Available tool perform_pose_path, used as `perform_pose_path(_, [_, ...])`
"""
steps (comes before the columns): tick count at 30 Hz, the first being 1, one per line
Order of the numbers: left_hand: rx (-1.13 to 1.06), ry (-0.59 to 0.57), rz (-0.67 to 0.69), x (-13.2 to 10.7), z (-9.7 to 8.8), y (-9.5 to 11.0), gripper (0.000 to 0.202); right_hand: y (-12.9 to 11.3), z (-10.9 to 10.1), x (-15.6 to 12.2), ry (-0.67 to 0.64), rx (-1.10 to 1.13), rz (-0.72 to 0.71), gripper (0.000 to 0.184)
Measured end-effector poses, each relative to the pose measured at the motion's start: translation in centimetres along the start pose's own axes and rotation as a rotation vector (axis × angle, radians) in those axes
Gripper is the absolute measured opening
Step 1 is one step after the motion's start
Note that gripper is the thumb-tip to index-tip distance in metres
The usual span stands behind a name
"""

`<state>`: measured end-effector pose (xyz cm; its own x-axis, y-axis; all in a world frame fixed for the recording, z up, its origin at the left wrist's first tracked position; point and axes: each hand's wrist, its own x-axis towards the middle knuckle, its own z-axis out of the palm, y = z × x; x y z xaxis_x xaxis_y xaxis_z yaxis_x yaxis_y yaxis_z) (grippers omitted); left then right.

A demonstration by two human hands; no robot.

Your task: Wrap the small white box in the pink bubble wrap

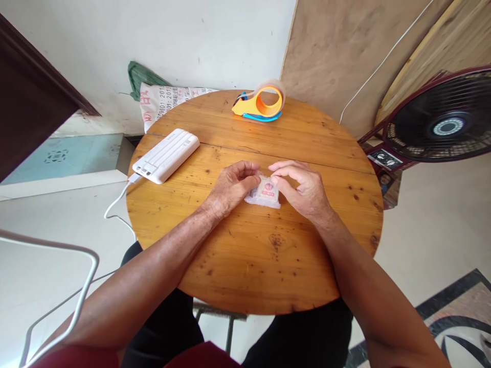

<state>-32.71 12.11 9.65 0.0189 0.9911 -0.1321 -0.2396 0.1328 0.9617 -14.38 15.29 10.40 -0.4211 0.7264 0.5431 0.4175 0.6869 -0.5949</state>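
A small wrapped packet (267, 193) in crinkled clear plastic, with red print on a pale face, is at the middle of the round wooden table (245, 245). My left hand (235, 185) grips its upper left edge, thumb on top and fingers curled behind. From the other side, my right hand (301, 185) pinches the upper right corner between thumb and fingertips. Part of the packet's far edge is hidden by my fingers.
A yellow and blue tape dispenser (249, 107) with a clear roll stands at the table's back. A white power bank (169, 153) lies at the left, its white cable (115, 204) hanging off the edge. On the right is a dark fan (447, 125).
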Motion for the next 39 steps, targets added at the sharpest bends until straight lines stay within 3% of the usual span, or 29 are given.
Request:
perform_pose_path(6, [0.196, -0.078, 0.036, -0.1, 0.1, 0.0, 0.044, -0.2, 0.1, 0.1, -0.012, 0.077, 0.066, 0.012])
perform_pose_path(11, [0.246, -0.074, 0.044, -0.2, 0.4, 0.1, 0.043, -0.7, -0.1, 0.1, -0.051, 0.135, 0.086, 0.016])
perform_pose_path(15, [0.303, -0.082, 0.067, -0.3, 0.4, 0.1, 0.038, -1.4, -0.8, 0.1, -0.157, 0.193, 0.109, 0.012])
perform_pose_path(19, [0.363, -0.07, 0.097, -0.2, 0.2, -0.1, 0.037, -1.6, -1.2, 0.1, -0.242, 0.174, 0.156, 0.027])
perform_pose_path(25, [0.341, -0.081, 0.1, 0.0, 0.2, -0.3, 0.042, -0.7, -0.2, 0.0, -0.11, 0.159, 0.146, 0.007])
perform_pose_path(30, [0.434, -0.06, 0.101, -0.3, 0.4, 0.0, 0.065, -0.2, 0.1, 0.0, -0.022, 0.202, 0.128, 0.008])
perform_pose_path(34, [0.585, -0.102, 0.118, -0.6, 0.3, 0.1, 0.069, 0.0, 0.1, 0.1, 0.02, 0.249, 0.178, 0.009])
perform_pose_path(39, [0.431, -0.186, 0.165, -0.7, 0.4, -0.6, 0.076, 0.1, -0.2, 0.1, 0.082, 0.346, 0.274, 0.01])
